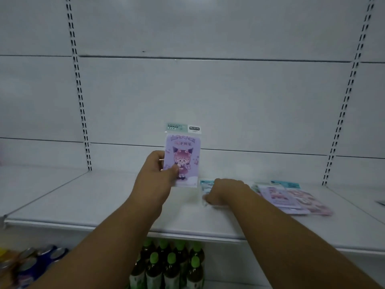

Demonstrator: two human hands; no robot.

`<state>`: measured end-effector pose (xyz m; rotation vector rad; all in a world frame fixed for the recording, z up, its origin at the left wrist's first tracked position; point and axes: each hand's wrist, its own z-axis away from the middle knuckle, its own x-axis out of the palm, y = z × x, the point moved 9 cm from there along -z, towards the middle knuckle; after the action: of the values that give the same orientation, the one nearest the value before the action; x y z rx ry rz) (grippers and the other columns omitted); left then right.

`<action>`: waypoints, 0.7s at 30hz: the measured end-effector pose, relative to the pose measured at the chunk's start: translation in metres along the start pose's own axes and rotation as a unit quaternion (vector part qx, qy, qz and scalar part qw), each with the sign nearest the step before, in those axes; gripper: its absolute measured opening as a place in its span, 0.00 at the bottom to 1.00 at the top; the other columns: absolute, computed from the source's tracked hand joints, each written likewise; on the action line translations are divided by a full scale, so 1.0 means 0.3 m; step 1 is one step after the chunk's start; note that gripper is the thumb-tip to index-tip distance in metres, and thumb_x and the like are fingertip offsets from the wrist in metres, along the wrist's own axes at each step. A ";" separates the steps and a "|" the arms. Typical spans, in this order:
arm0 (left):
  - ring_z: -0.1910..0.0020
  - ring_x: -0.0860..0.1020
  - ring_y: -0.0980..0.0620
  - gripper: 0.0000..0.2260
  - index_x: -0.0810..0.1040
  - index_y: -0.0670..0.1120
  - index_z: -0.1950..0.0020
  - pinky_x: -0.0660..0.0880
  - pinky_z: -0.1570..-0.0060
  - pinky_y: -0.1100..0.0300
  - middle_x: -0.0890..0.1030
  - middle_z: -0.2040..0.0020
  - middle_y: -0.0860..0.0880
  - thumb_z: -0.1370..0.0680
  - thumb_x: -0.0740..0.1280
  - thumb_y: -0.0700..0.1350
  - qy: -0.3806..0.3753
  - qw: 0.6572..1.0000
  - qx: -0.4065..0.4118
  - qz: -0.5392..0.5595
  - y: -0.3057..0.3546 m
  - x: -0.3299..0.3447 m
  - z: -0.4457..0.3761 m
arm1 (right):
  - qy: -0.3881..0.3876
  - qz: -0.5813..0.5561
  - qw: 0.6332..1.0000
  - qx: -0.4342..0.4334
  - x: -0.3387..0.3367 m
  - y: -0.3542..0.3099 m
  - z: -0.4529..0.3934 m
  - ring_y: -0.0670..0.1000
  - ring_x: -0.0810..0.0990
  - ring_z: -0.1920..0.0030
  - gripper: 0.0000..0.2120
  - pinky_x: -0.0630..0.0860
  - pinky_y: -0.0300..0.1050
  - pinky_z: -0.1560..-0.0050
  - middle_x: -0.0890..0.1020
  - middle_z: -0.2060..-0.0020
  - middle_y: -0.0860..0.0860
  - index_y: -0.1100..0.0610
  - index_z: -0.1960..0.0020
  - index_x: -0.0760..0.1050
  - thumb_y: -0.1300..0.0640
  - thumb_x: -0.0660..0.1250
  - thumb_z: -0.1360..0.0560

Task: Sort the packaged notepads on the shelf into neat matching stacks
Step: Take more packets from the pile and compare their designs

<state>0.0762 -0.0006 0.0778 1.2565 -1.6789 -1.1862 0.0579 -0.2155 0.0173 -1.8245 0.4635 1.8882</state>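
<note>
From the head view, the left hand (158,171) holds a purple cartoon-girl notepad packet (182,156) upright above the white shelf (104,197), thumb pinching its lower left edge, while the right hand (224,192) presses curled fingers on a pale packet (205,185) lying flat — whether it grips that packet I cannot tell. The glossy wrappers look slippery, so the loose fanned pile (291,198) to the right could slide apart if nudged; green-capped bottles (166,265) stand on the dim lower shelf.
</note>
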 end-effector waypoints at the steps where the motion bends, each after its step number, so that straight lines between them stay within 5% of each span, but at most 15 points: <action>1: 0.51 0.82 0.45 0.05 0.76 0.52 0.48 0.79 0.52 0.52 0.83 0.50 0.47 0.22 0.68 0.42 -0.002 1.000 -0.001 0.004 -0.004 -0.005 0.003 | 0.008 -0.024 1.000 0.014 -0.007 0.011 -0.001 0.59 0.77 0.39 0.39 0.72 0.54 0.38 0.78 0.37 0.54 0.53 0.34 0.69 0.32 0.63 0.38; 5: 0.51 0.83 0.44 0.06 0.78 0.51 0.51 0.80 0.49 0.47 0.85 0.52 0.47 0.23 0.70 0.40 -0.010 1.000 -0.001 0.015 -0.012 0.006 0.018 | 0.049 -0.174 0.983 0.034 -0.032 0.039 0.022 0.58 0.71 0.35 0.42 0.70 0.48 0.38 0.70 0.36 0.58 0.59 0.31 0.62 0.40 0.74 0.36; 9: 0.52 0.84 0.46 0.07 0.79 0.49 0.50 0.80 0.51 0.50 0.85 0.51 0.47 0.24 0.72 0.40 -0.023 0.999 0.005 0.041 0.011 0.061 0.033 | 0.197 -0.324 0.925 -0.010 -0.153 0.097 0.066 0.60 0.79 0.45 0.18 0.74 0.47 0.48 0.70 0.38 0.60 0.61 0.36 0.68 0.59 0.65 0.25; 14: 0.52 0.84 0.49 0.08 0.78 0.50 0.50 0.80 0.53 0.54 0.85 0.51 0.49 0.24 0.71 0.39 -0.053 0.995 0.015 0.082 0.065 0.232 0.093 | 0.294 -0.448 0.843 -0.042 -0.278 0.326 0.184 0.57 0.81 0.52 0.09 0.79 0.51 0.51 0.80 0.50 0.56 0.58 0.45 0.73 0.60 0.62 0.24; 21: 0.53 0.85 0.49 0.07 0.78 0.48 0.49 0.81 0.55 0.53 0.86 0.52 0.48 0.24 0.70 0.37 -0.151 0.981 0.022 0.118 0.145 0.699 0.265 | 0.353 -0.432 0.830 -0.005 -0.366 0.856 0.420 0.46 0.80 0.58 0.06 0.77 0.38 0.61 0.79 0.57 0.48 0.54 0.46 0.74 0.61 0.63 0.22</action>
<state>-0.0662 -0.1781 0.0971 0.9032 -2.0205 -1.2458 -0.1879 -0.3713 0.1131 -2.1696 -0.1682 0.5886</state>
